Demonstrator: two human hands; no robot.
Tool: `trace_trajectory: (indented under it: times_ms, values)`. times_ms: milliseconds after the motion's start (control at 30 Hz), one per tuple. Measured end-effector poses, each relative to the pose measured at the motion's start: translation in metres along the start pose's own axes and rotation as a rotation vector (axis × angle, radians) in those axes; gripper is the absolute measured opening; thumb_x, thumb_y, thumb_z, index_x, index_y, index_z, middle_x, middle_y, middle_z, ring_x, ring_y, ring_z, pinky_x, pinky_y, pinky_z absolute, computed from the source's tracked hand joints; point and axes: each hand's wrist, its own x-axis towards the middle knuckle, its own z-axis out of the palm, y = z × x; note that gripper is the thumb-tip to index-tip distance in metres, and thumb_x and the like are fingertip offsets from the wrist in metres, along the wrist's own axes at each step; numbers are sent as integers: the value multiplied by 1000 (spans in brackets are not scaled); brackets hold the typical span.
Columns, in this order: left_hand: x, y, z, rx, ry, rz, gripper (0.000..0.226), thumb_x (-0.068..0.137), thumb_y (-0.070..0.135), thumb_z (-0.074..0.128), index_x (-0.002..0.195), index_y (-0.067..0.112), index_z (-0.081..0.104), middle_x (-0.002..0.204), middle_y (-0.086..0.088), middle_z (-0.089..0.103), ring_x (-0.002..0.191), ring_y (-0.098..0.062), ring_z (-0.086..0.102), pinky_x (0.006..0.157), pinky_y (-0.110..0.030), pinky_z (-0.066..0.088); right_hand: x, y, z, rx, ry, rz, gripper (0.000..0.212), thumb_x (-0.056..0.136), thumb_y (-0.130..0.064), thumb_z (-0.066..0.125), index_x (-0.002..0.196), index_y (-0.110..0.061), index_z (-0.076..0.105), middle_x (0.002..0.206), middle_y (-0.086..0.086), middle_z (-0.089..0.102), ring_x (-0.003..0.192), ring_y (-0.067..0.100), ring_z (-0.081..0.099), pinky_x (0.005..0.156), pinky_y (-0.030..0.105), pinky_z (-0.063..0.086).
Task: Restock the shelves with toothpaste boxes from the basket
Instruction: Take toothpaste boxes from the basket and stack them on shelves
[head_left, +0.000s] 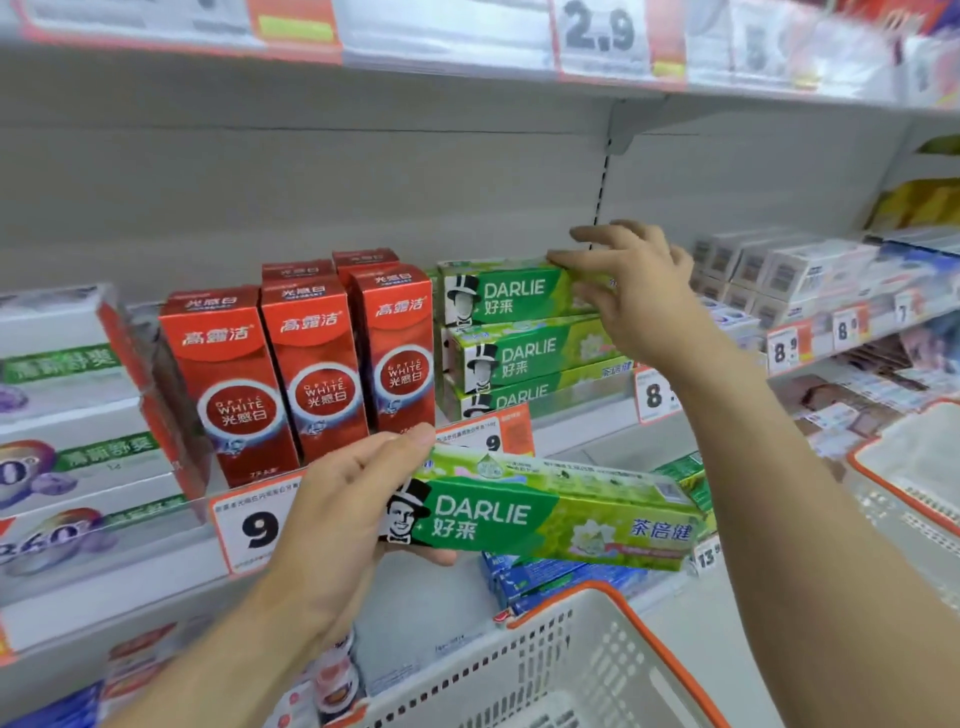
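Green Darlie box (545, 514) waits gripped in my left hand (343, 499) below the shelf (582, 410); my right hand (634, 291) seems to pinch the stack's top box (509, 291). Square it flush before adding mine.

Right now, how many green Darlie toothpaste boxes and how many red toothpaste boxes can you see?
Green Darlie cardboard boxes: 4, with three stacked on the shelf, top, middle, bottom, and one held by the left hand. The right hand grips the top one.
Red upright cardboard boxes: 5, three in front, two behind.
Total: 9
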Motion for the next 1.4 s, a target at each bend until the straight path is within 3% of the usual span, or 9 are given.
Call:
trace_trajectory:
  times_ms: [200, 367, 467, 600, 733, 967, 1167, 1267, 1400]
  values:
    - [4, -4, 6, 11, 21, 5, 33, 78, 30, 63, 82, -2, 71, 86, -28, 72, 64, -32, 69, 42, -32, 54, 4, 1, 11, 205, 162, 34, 27, 84, -18, 73, 110, -23, 76, 112, 4, 68, 106, 28, 60, 94, 45, 47]
    - [2, -5, 8, 14, 49, 23, 37, 78, 32, 62, 86, -3, 70, 86, -23, 74, 65, -29, 70, 43, -33, 55, -1, -3, -5, 302, 118, 68, 31, 94, -24, 65, 124, -18, 68, 129, -1, 65, 121, 14, 58, 105, 20, 37]
    - [2, -3, 8, 13, 63, 47, 41, 79, 33, 62, 90, -6, 69, 87, -22, 75, 68, -29, 71, 45, -33, 56, -9, -9, -49, 433, 90, 94, 24, 91, -34, 69, 112, -24, 71, 110, -8, 71, 102, 6, 66, 99, 32, 51]
    - [2, 2, 18, -37, 52, 82, 42, 79, 33, 61, 93, -6, 68, 89, -22, 74, 71, -30, 72, 48, -35, 57, -31, -43, -93, 528, -470, -27, 50, 63, -56, 80, 104, -30, 71, 98, -11, 74, 94, 5, 70, 93, 37, 56]
    - [-1, 6, 34, -122, 44, 125, 35, 80, 32, 60, 88, 0, 72, 91, -20, 75, 71, -30, 72, 49, -36, 59, -42, -67, -95, 190, -884, -109, 75, 51, -54, 90, 119, -42, 60, 107, -20, 68, 95, -1, 65, 90, 32, 54]
    - [-4, 11, 46, 9, 9, 348, 55, 79, 46, 79, 123, 20, 59, 119, -2, 69, 98, -23, 71, 72, -28, 59, -44, -36, -111, 243, -537, -119, 45, 73, -25, 86, 112, -33, 65, 99, -17, 71, 89, 3, 67, 83, 24, 51]
    - [13, -14, 35, 832, 251, 661, 49, 83, 27, 76, 126, 31, 54, 120, 12, 55, 108, -4, 56, 93, -20, 44, -25, -13, -82, 203, -73, -1, 56, 81, -21, 80, 133, -29, 60, 120, -3, 65, 112, 19, 58, 106, 35, 39]
    - [27, -32, 23, 1203, 251, 703, 51, 80, 26, 78, 127, 21, 58, 119, 6, 54, 113, -15, 49, 95, -26, 35, -13, -16, -50, 79, -83, -51, 56, 87, -23, 74, 139, -30, 54, 131, -1, 60, 124, 28, 49, 116, 58, 18]
    - [35, -47, 13, 1388, 278, 697, 56, 74, 23, 84, 125, 16, 62, 111, 1, 57, 104, -20, 49, 86, -29, 32, -4, -23, -17, 68, -169, -58, 54, 92, -23, 67, 142, -36, 50, 146, -9, 50, 133, 25, 40, 116, 63, 13]
